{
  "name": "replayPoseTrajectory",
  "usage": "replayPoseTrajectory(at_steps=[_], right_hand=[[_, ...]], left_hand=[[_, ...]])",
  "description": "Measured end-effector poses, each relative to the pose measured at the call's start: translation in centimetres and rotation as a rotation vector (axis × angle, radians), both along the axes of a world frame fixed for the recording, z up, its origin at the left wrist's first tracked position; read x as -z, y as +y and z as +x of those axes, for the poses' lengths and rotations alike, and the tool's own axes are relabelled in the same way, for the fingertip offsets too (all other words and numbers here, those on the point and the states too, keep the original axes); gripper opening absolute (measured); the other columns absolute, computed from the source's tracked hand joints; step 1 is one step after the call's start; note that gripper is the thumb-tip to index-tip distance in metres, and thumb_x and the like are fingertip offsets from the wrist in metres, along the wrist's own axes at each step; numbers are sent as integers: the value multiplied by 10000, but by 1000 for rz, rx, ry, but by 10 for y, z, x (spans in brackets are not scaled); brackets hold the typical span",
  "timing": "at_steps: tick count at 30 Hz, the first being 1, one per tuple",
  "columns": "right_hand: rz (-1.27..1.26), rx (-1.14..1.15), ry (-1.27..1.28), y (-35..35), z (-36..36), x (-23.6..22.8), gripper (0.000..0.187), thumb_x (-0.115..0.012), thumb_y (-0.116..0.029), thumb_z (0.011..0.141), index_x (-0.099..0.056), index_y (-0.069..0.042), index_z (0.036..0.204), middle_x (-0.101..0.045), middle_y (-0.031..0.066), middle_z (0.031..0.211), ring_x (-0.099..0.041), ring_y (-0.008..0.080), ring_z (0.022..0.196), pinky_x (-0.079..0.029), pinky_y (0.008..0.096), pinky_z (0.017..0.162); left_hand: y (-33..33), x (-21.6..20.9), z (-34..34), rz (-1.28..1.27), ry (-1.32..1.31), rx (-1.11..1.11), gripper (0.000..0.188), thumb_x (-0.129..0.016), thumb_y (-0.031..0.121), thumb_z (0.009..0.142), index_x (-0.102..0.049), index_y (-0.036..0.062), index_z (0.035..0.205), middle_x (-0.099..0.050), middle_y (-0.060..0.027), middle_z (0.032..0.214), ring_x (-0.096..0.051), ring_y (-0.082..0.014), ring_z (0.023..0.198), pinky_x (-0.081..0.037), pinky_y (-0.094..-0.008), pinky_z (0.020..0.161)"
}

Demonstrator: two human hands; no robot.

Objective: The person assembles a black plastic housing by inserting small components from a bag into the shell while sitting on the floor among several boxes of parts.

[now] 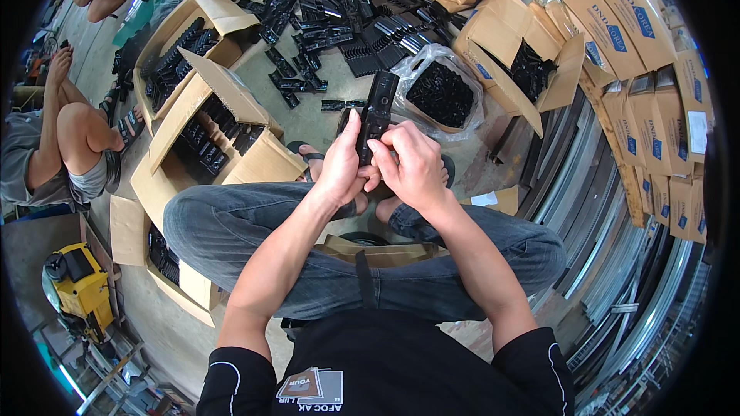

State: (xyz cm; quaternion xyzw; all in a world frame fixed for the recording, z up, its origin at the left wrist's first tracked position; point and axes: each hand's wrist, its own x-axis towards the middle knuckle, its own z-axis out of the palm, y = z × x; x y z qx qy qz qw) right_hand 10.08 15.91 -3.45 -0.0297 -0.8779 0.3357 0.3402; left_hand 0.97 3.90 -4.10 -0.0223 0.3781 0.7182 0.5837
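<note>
Bright, diffuse light glints off the piled black parts point(331, 19), while metal strips point(609, 254) curve toward the dark rim.

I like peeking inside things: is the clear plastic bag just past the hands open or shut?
Open: the top of the clear plastic bag is spread wide, showing small black pieces heaped inside.

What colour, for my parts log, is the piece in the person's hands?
The held piece is black, seen best in the head view.
</note>
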Motion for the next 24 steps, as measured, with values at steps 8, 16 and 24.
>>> replayPoseTrajectory(at_steps=[8,16,24], right_hand=[[-125,6,-21,-4,0,-14,205,-740,-46,815,-576,-23,937,-589,102,774,-592,248,586,-471,366,525],[-199,36,-17,-6,0,-17,159,-720,-5,828,-596,-14,928,-593,101,756,-578,228,558,-453,345,494],[-154,7,-92,-2,3,-20,156,-720,-61,818,-601,-44,916,-593,104,752,-611,293,612,-486,402,561]], left_hand=[[0,-4,0,-10,31,4,602,-305,610,1039,-584,81,974,-493,20,630,-354,-56,416,-355,-216,333],[0,-1,1,9,11,3,601,-312,614,1037,-576,82,949,-491,17,625,-359,-66,411,-357,-226,335],[4,-3,5,-28,39,10,613,-314,629,1029,-569,82,923,-494,11,614,-364,-75,399,-366,-234,336]])
